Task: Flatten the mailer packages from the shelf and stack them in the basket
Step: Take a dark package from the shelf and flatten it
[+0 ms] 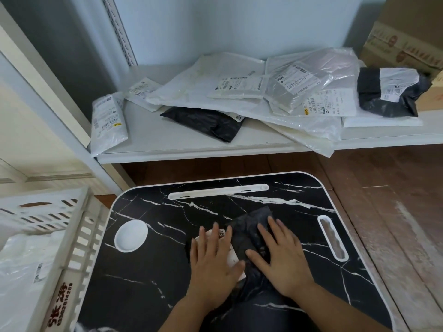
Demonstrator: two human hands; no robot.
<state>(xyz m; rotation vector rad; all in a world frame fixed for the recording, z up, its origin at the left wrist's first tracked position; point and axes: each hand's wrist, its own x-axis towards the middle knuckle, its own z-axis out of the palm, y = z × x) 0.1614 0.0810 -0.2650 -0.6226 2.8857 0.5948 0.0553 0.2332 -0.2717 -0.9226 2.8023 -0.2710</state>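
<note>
— On the white shelf (167,144)?
— Heaped mailers, white and clear, plus a black mailer (206,124) lying flat and another dark one at far right.
— On the marble-print lap table (153,271)?
— Small black package (247,233), long axis running from near-left to far-right, far corner pointing at the shelf.
— Hands?
— Left hand (213,262) and right hand (278,257) both flat, fingers spread, pressing down on it.
— Basket?
— White basket (74,238) at left, holding a white mailer.
— Writing?
— Red characters on the rim; label print too small to read.

Two bare forearms, no sleeves, left hand (213,262) and right hand (279,256) without rings
</note>
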